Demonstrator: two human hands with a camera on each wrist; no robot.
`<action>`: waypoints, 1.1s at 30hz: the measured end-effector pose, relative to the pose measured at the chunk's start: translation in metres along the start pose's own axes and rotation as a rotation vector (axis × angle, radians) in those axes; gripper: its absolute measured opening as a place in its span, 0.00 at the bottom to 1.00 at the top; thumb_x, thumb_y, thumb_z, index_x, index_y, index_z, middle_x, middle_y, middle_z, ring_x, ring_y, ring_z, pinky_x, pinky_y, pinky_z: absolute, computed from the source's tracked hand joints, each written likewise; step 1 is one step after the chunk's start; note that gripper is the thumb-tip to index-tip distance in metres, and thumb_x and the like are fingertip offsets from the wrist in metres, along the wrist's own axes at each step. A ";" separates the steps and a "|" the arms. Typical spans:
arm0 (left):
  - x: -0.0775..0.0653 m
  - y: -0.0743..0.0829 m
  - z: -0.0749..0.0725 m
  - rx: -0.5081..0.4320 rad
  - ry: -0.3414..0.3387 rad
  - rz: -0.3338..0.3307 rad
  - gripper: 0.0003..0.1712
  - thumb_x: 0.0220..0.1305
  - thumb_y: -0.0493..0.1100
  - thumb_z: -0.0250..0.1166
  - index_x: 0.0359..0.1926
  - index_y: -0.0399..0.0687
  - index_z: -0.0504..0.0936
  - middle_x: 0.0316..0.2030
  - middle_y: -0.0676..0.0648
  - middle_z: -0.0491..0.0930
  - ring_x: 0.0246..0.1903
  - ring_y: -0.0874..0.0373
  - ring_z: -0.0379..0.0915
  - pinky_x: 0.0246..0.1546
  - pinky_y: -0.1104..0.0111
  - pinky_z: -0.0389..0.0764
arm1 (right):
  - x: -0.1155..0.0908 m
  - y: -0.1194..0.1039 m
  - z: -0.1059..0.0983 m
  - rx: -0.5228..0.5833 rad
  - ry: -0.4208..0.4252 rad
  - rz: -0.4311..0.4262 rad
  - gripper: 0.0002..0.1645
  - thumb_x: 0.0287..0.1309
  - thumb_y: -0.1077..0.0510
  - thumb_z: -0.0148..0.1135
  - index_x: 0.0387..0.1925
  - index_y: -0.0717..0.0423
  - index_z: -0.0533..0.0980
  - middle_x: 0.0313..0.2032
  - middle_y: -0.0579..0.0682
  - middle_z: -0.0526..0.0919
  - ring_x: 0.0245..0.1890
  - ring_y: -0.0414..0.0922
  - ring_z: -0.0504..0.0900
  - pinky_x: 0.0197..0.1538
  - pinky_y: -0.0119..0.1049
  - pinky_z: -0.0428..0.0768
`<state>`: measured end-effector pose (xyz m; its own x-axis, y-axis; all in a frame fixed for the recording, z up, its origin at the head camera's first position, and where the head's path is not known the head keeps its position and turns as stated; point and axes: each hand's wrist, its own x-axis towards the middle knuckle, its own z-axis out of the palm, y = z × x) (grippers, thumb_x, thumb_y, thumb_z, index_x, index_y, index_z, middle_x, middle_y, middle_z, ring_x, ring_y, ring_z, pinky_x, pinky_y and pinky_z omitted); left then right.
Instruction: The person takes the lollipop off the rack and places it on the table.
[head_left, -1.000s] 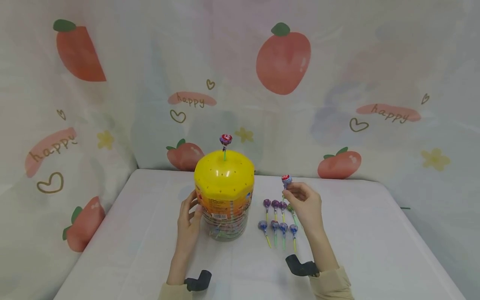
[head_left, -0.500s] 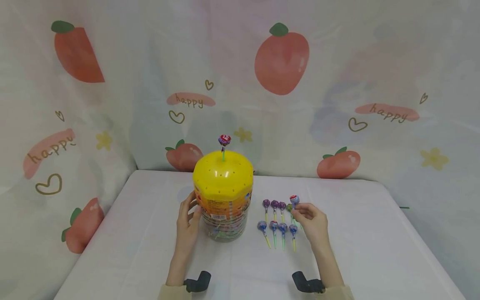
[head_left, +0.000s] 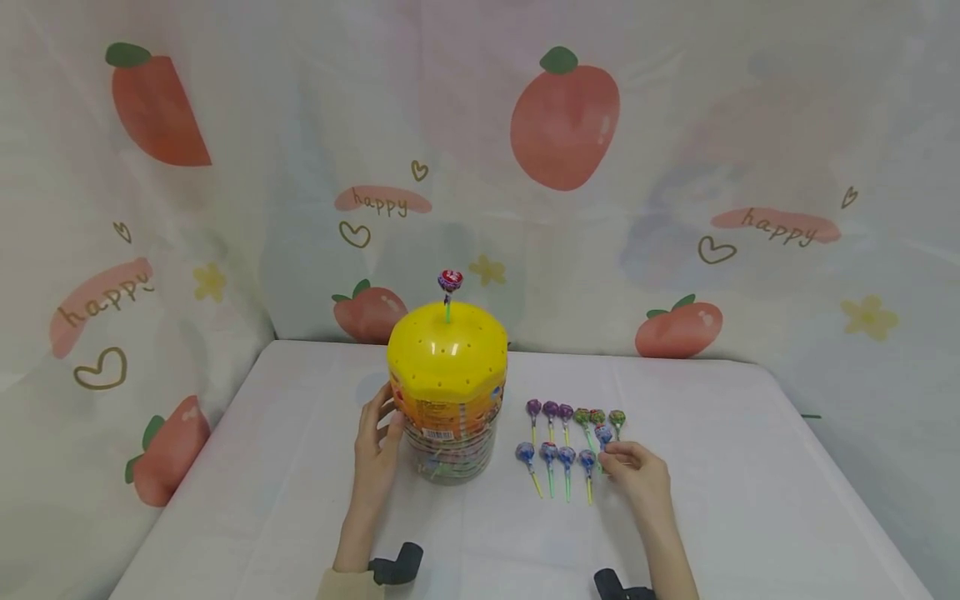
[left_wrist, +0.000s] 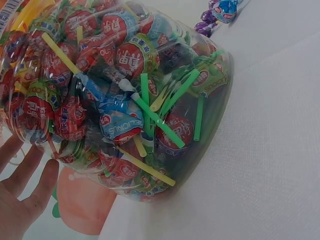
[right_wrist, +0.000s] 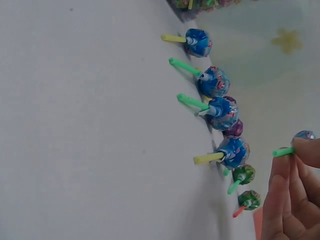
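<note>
A clear plastic jar (head_left: 453,457) full of wrapped lollipops stands under a yellow lid (head_left: 447,354) dotted with small holes. One lollipop (head_left: 450,282) is upright in the lid's top. My left hand (head_left: 377,450) touches the jar's left side; in the left wrist view its fingers (left_wrist: 30,172) look straight against the plastic. Between thumb and fingertips, my right hand (head_left: 641,483) pinches a blue-wrapped lollipop (head_left: 603,433) by its green stick (right_wrist: 283,152). It is just right of the front row of blue lollipops (head_left: 567,456), close to the table.
Behind the blue row lie purple lollipops (head_left: 551,409) and green-wrapped ones (head_left: 617,418), side by side. A white cloth covers the table (head_left: 750,483). A printed curtain (head_left: 600,250) hangs along the back and sides.
My right hand has come down and to the right with the blue lollipop, from above the back row to the front row's right end. My left hand has stayed on the jar.
</note>
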<state>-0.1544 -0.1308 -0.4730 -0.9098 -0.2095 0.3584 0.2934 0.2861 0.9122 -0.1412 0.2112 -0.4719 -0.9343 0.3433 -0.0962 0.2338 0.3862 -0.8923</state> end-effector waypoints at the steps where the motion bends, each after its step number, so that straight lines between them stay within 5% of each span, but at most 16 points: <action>1: 0.000 0.000 0.000 0.003 0.001 0.003 0.29 0.71 0.41 0.54 0.71 0.56 0.62 0.62 0.48 0.69 0.62 0.52 0.66 0.58 0.60 0.72 | -0.001 0.002 -0.001 -0.011 -0.003 0.012 0.19 0.56 0.62 0.64 0.47 0.70 0.77 0.28 0.44 0.85 0.24 0.29 0.78 0.32 0.23 0.77; 18: 0.000 0.003 0.000 -0.009 -0.009 -0.018 0.29 0.71 0.43 0.55 0.71 0.58 0.62 0.62 0.50 0.69 0.62 0.55 0.65 0.59 0.58 0.71 | -0.001 0.018 -0.003 -0.155 0.008 0.081 0.18 0.52 0.62 0.64 0.43 0.72 0.77 0.25 0.54 0.85 0.20 0.38 0.78 0.23 0.29 0.72; 33: 0.000 0.001 0.000 -0.011 -0.007 -0.023 0.29 0.71 0.43 0.55 0.70 0.60 0.63 0.62 0.51 0.69 0.60 0.64 0.64 0.59 0.60 0.71 | 0.000 0.023 -0.001 -0.213 -0.021 0.075 0.15 0.51 0.62 0.65 0.38 0.71 0.79 0.22 0.52 0.85 0.19 0.38 0.79 0.24 0.30 0.73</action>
<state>-0.1539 -0.1302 -0.4721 -0.9184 -0.2094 0.3357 0.2753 0.2713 0.9223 -0.1356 0.2215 -0.4920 -0.9171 0.3607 -0.1695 0.3519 0.5331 -0.7694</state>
